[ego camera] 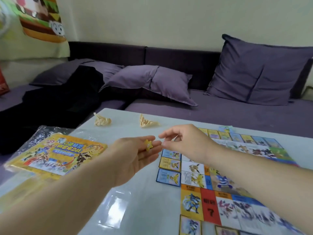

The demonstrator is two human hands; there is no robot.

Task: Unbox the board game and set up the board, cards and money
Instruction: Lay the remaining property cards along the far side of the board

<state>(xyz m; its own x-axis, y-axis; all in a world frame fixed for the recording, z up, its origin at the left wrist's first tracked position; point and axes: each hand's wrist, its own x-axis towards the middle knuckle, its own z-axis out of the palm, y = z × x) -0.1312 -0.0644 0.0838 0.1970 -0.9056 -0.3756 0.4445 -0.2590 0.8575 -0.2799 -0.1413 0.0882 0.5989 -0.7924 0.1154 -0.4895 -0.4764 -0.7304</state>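
Lying on the straight fingers of the left hand is a small yellow star-shaped game piece. The hand is facing palm up over the shiny pale counter. Its grip is staying apart, with the thumb just beside the star.

The right hand is hanging close to the star, with its fingertips almost touching it. Its grip is loose and a little apart, and it is holding nothing that I can see.

The colourful paper game board is lying flat on the right side of the counter, under the right arm. A blue-edged picture card is sitting just beside the board's left edge. A yellow-edged picture card is sitting right behind it.

The flat yellow game box in clear plastic wrap is lying on the left side of the counter and is sticking out over its edge.

Two crumpled tan paper bits are sitting near the far edge. A purple sofa with pillows is standing behind the counter, and a black cloth is lying on it.
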